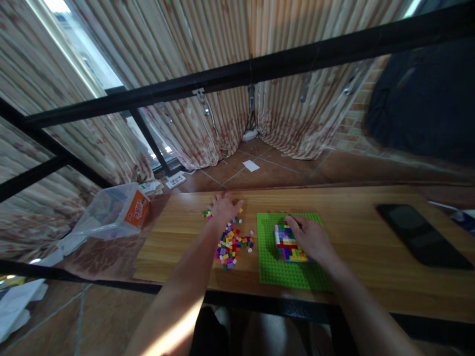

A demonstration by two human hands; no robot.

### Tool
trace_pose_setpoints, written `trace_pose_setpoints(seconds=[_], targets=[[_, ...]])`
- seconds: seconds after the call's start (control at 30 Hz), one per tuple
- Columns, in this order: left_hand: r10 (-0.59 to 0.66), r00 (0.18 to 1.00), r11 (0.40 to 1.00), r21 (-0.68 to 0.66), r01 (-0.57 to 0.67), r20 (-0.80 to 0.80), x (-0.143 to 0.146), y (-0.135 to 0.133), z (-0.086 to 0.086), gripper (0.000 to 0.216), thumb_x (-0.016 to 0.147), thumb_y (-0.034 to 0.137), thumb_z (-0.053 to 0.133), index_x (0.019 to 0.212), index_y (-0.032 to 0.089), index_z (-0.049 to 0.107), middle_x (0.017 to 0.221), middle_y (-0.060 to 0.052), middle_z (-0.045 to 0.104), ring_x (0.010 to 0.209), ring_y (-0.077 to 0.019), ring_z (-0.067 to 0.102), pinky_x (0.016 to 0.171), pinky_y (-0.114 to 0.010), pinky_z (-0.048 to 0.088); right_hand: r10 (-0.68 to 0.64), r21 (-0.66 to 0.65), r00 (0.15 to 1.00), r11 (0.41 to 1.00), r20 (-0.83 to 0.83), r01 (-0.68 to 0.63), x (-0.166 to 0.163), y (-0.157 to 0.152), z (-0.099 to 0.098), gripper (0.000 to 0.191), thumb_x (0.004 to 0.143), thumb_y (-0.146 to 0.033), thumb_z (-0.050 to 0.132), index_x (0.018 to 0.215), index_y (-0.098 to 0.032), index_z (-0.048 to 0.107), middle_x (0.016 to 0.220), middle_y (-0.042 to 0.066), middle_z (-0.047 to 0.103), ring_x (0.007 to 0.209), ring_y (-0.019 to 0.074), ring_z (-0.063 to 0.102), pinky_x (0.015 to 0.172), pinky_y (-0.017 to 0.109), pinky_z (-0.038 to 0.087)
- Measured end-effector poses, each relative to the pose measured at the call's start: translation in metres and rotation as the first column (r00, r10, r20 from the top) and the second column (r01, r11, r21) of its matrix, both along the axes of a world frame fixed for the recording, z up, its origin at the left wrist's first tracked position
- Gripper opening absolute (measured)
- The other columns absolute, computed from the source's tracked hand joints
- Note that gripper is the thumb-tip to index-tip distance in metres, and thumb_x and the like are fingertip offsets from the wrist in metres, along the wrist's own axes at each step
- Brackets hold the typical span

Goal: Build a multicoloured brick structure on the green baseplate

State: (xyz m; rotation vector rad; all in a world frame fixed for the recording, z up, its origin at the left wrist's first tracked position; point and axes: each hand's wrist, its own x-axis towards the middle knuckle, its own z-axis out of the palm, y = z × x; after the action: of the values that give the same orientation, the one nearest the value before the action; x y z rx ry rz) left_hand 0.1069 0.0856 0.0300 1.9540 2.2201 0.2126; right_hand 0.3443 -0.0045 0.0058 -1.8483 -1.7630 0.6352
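Note:
My left hand reaches over the far end of a pile of small toy bricks, its fingers spread on the wooden table. The loose bricks are of many colours and lie left of the green baseplate. On that baseplate stands a block built of multicoloured bricks. My right hand rests over the block's right side, thumb and fingers bent close together at its far edge. Whether a brick is between those fingers is hidden.
A black phone-like slab lies on the table to the right. Past the left end, a clear plastic box with an orange label sits low down. A black metal rail crosses in front of the curtains.

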Motion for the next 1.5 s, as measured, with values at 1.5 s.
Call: trace_pose_setpoints(seconds=[1.5], targets=[[-0.441, 0.821, 0.896, 0.239, 0.376, 0.364, -0.099, -0.023, -0.026, 0.039, 0.091, 0.039, 0.038, 0.102, 0.022, 0.072, 0.116, -0.005, 0.072, 0.115, -0.0203, 0.062, 0.108, -0.038, 0.043, -0.005, 0.026, 0.998, 1.000, 0.061, 0.004, -0.002, -0.004, 0.002, 0.047, 0.095, -0.043, 0.033, 0.078, -0.018, 0.069, 0.079, 0.010, 0.072, 0.071, 0.0214, 0.062, 0.064, 0.029, 0.037]])
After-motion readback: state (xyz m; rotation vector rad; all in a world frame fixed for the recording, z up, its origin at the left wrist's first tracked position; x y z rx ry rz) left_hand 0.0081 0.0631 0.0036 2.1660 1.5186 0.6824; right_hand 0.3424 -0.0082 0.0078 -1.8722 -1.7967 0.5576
